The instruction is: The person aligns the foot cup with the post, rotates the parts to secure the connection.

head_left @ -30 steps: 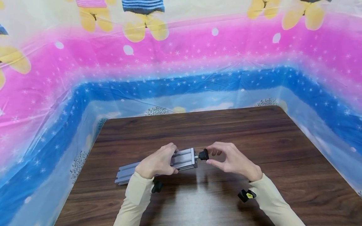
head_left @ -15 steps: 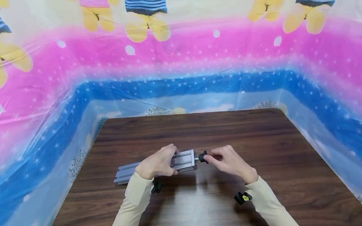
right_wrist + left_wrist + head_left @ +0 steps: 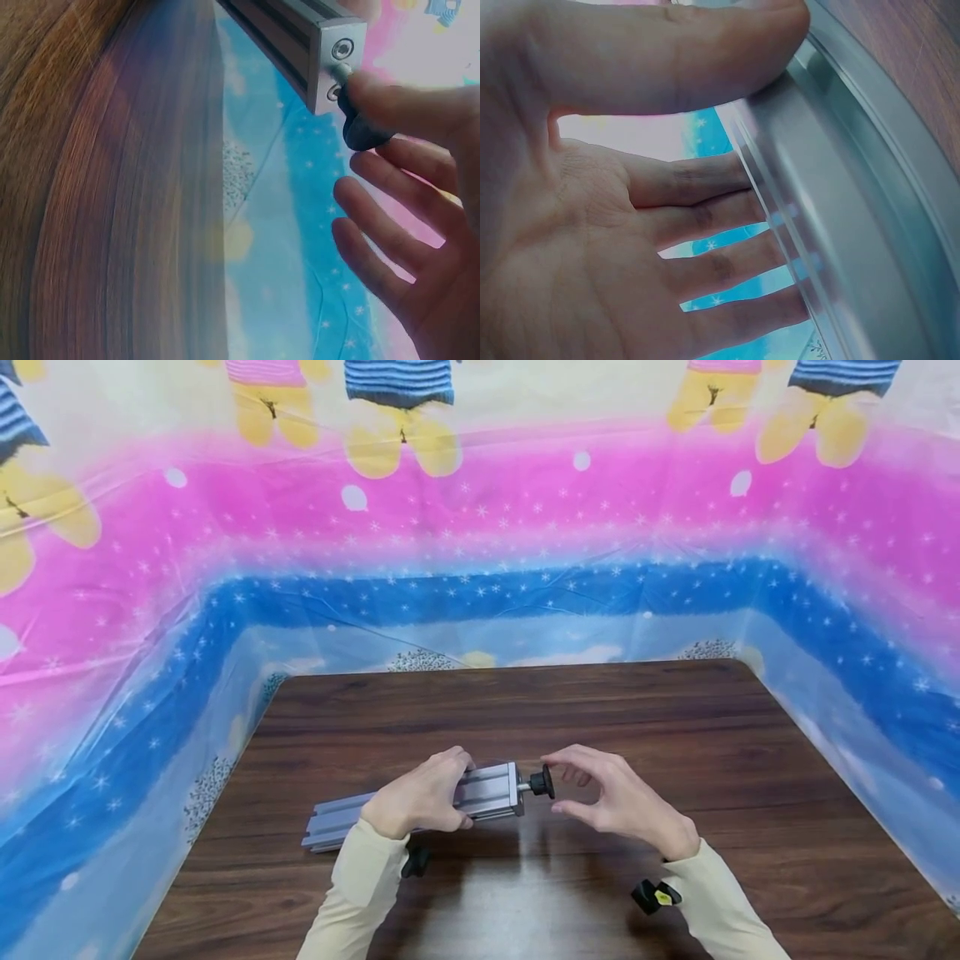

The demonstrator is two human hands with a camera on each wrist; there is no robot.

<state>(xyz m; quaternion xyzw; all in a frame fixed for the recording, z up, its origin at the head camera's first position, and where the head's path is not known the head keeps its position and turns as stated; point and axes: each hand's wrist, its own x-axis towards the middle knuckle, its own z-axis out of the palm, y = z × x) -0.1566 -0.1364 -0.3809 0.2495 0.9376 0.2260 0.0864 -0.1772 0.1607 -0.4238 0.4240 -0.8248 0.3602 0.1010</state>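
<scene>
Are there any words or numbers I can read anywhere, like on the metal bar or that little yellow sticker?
No words or numbers can be read.
Yellow sticker on the black part by the right sleeve: too small to read.
Metal bar: no print shows.
Black knob: no print shows.

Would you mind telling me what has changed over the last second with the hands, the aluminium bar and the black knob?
The right hand, closed tight on the black knob half a second ago, has spread its fingers again; now only thumb and forefinger tips pinch it. The left hand still grips the aluminium bar, which has not shifted on the table. The knob remains at the bar's end.
</scene>
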